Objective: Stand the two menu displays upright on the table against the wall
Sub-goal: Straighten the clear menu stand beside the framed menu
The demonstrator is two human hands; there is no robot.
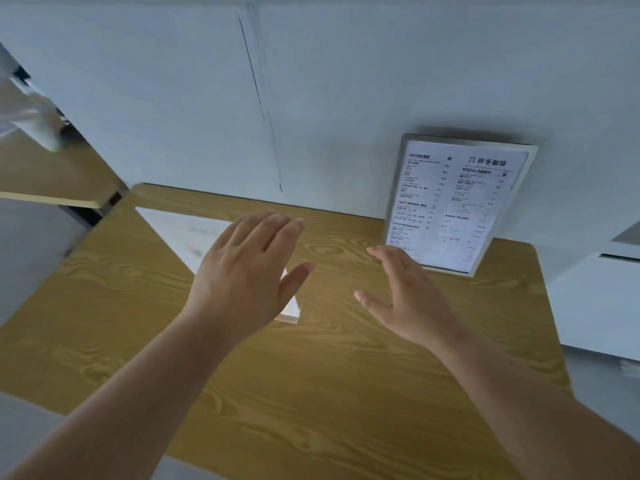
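Note:
One menu display (457, 202), a clear stand with a printed white sheet, stands upright at the table's back right, leaning on the white wall (311, 98). A second menu display (183, 233) lies flat and pale on the wooden table (329, 375) at the back left. My left hand (246, 268) hovers over its near right part with fingers spread, covering that end. My right hand (408, 296) is open above the bare wood, just left of the upright display's base. Neither hand holds anything.
Another wooden table (52, 181) sits behind on the left, with a blurred white shape (31, 112) above it. White furniture (602, 299) borders the table on the right. The table's near edge runs along the bottom left.

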